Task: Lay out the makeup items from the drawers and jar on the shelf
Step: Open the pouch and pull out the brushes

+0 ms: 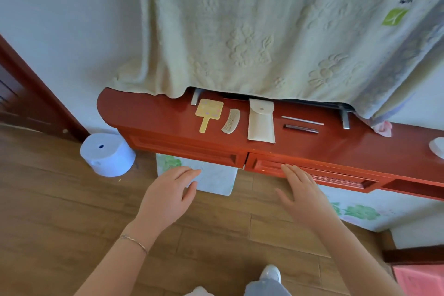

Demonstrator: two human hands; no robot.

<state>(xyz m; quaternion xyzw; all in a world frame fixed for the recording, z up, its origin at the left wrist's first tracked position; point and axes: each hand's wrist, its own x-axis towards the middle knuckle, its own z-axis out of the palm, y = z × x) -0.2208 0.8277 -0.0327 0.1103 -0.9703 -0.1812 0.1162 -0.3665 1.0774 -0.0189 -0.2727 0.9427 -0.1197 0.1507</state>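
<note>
A red shelf (149, 113) runs along the wall under a hanging cream blanket (252, 31). Five things lie in a row on its top. From the left: a yellow hand mirror (208, 113) with its handle toward the front edge, a pale curved comb (231, 120) just beside it, a cream pouch (261, 120) with a snap flap, then a thin silver stick (302, 120) and a dark stick (300, 128) lying parallel, the dark one nearer the front. None of them touch each other.

Two drawers sit in the shelf's front face. The left drawer (182, 146) and the right drawer (312, 175) both look closed or nearly so; a narrow gap separates them.

The left hand (168, 196) hovers below the left drawer with fingers straight and relaxed, holding nothing and touching nothing that can be seen. A thin bracelet (134, 243) circles its wrist. The right hand (304, 196) is also flat and spread, empty, its fingertips (287, 168) at the lower left edge of the right drawer's front; whether they press on it cannot be told.

On the wood floor (60, 199), a white roll (107, 154) stands left of the shelf. A floral cloth (216, 180) lies under it. At the far right of the shelf top, a small pink thing (383, 128) lies near the blanket's hem, and a white thing (437, 148) is cut off by the frame.
</note>
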